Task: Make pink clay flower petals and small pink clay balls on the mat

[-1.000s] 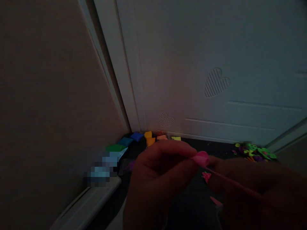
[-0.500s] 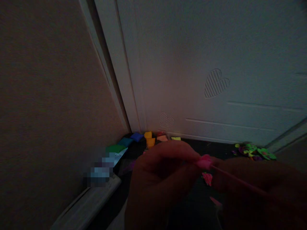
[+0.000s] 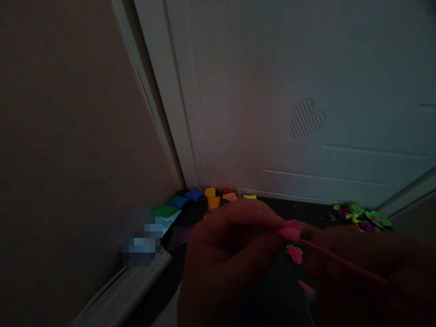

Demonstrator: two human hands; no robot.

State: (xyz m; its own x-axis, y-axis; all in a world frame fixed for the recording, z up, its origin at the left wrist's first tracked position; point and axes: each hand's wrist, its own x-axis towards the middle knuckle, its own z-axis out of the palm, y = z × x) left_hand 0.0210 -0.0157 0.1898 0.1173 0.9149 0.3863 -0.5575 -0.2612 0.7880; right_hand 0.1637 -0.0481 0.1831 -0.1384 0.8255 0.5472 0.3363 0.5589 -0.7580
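Observation:
Between the thumb and forefinger of my left hand [image 3: 226, 259] is a small pink piece of soft clay [image 3: 291, 230], pinched at its left end and gathered into a folded, petal-like shape. My right hand [image 3: 371, 259] is closed on a thin pink modelling tool [image 3: 340, 259], whose tip meets the clay's right side. The right fingertips are dark and lie close behind the clay; whether they touch it I cannot tell. Just below, a pink clay flower [image 3: 294, 254] with green at its edge lies on the dark surface.
Colourful clay packets, among them a blue packet [image 3: 195, 195], an orange packet [image 3: 214, 202] and a green packet [image 3: 164, 211], line the back left. Green and purple clay pieces [image 3: 376, 218] lie at the back right. A pink pointed piece [image 3: 306, 286] is near my right hand. Behind stands a white panel [image 3: 252, 91].
The clay has shifted slightly right and looks more gathered than the open, cupped shape before. The tool's tip has moved from its underside to its right edge. Both hands keep their grip.

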